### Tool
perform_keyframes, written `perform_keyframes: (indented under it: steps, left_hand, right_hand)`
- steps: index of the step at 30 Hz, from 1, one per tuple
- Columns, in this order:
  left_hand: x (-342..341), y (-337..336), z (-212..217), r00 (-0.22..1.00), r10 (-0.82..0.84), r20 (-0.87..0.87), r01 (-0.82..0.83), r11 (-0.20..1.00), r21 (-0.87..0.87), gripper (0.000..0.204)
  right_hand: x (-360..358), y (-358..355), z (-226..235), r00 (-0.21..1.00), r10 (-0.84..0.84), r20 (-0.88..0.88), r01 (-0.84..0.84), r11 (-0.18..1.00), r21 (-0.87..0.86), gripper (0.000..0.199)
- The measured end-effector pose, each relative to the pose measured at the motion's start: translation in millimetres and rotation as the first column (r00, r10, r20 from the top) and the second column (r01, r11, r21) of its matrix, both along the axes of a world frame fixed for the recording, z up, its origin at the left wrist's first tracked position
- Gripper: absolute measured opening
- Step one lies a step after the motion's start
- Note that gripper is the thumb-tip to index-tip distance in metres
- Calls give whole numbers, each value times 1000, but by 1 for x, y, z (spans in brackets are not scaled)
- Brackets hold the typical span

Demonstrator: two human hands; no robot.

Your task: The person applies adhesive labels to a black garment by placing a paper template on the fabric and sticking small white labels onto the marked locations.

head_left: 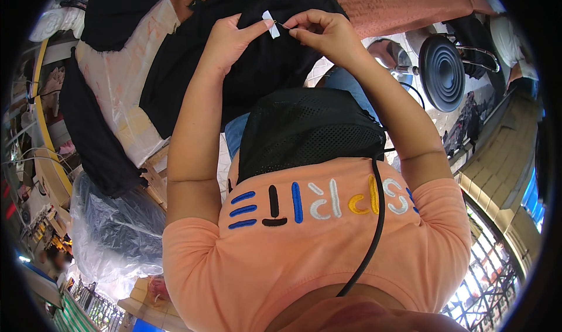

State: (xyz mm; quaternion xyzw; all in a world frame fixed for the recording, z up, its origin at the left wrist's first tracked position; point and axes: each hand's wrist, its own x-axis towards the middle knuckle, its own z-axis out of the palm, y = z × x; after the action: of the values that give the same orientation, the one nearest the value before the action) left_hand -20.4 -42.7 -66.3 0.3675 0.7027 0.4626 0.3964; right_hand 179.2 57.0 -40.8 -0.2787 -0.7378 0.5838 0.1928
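Black cloth (257, 69) lies across my lap and the table edge. A small white label (268, 18) rests on it, tilted. My left hand (234, 42) has its thumb pressed on the label, with its other fingers mostly hidden by the cloth and hand. Just right of it, my right hand (328, 35) pinches a thin, needle-like piece (283, 25) between thumb and forefinger. The tip of this piece reaches the label's right side, where a tiny dark spot shows; whether it passes through I cannot tell.
A reddish-brown covered surface (398, 7) stands ahead. On the right is a round black stool seat (443, 73). Clear plastic wrap (117, 226) lies at left, near a dark cloth (99, 133). A black mesh bag (310, 133) sits at my waist, with a cable (377, 226).
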Motion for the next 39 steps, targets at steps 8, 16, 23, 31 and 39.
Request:
perform_keyframes:
  steps: [8, 16, 23, 31, 39]
  left_hand:
    - [3, 1, 4, 999, 12, 38, -12, 1000, -15, 28]
    - [-3, 0, -2, 999, -31, 31, 32, 999, -33, 75]
    - [2, 0, 4, 1000, -23, 22, 23, 1000, -20, 29]
    - [0, 0, 0, 1000, 13, 0, -13, 1000, -12, 29]
    - [8, -2, 18, 996, -34, 80, 34, 999, -5, 29]
  right_hand:
    - [-1, 2, -4, 999, 3, 37, -5, 999, 39, 17]
    - [-2, 0, -2, 998, -6, 57, 3, 999, 44, 17]
    - [-4, -1, -2, 998, -26, 60, 22, 998, 61, 17]
    - [-4, -2, -1, 999, -38, 39, 35, 998, 57, 19]
    - [-3, -1, -3, 998, -44, 43, 42, 998, 56, 19]
